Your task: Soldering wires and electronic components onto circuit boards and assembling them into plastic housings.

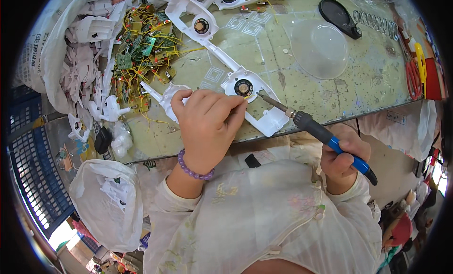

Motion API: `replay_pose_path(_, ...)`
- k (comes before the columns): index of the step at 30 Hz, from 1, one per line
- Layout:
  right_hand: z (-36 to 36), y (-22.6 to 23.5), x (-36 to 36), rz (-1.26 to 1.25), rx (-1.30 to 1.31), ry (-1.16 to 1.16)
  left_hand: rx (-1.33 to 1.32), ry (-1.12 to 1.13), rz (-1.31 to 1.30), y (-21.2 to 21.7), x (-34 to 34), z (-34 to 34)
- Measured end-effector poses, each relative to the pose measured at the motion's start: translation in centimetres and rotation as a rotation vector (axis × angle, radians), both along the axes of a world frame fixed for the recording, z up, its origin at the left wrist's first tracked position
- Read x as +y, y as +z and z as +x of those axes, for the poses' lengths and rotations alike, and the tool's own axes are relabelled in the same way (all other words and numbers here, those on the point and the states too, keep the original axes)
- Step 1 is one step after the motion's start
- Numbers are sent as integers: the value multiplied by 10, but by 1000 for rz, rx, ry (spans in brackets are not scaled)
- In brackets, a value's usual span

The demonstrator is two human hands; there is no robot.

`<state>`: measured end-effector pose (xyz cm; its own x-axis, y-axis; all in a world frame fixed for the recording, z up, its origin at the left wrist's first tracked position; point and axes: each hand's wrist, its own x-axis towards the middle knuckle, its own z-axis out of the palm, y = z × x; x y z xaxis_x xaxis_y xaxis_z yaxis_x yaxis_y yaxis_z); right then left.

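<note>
A blue and black soldering iron (309, 125) is gripped in my right hand (347, 153), its tip slanting up and left to a small round speaker (243, 88). That speaker sits in a white plastic housing (270, 122) near the table's front edge. Over the housing's left side bends my left hand (207, 120), thumb and forefinger pinched together beside the speaker. A short bit of thin yellow wire (247, 98) shows at those fingertips. Another white plastic part (163, 98) lies partly behind the left hand. Whether the iron's tip touches the speaker, I cannot tell.
Circuit boards with yellow wires (146, 42) are heaped at the left, beside piled white plastic parts (87, 61). More white housings (191, 14) lie farther back. At the right are a clear round lid (319, 50), a coiled iron stand (377, 24) and red-handled scissors (414, 80).
</note>
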<state>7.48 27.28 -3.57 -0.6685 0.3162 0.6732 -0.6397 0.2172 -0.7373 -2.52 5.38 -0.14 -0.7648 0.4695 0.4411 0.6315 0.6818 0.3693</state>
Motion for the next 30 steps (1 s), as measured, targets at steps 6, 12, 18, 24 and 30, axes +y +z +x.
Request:
replay_pose_path(6,2,3,6,143,-60,39,22,40,-19,3,4,2)
replay_pose_path(12,1,7,4,173,-66,70,-3,89,-33,2,9,1)
replay_pose_path(18,-1,4,3,201,-33,78,-25,100,-59,3,11,0)
replay_pose_path(24,0,3,6,244,-56,128,-34,96,-63,3,10,0)
replay_pose_path(30,-3,6,5,262,-62,122,-47,98,-68,4,10,0)
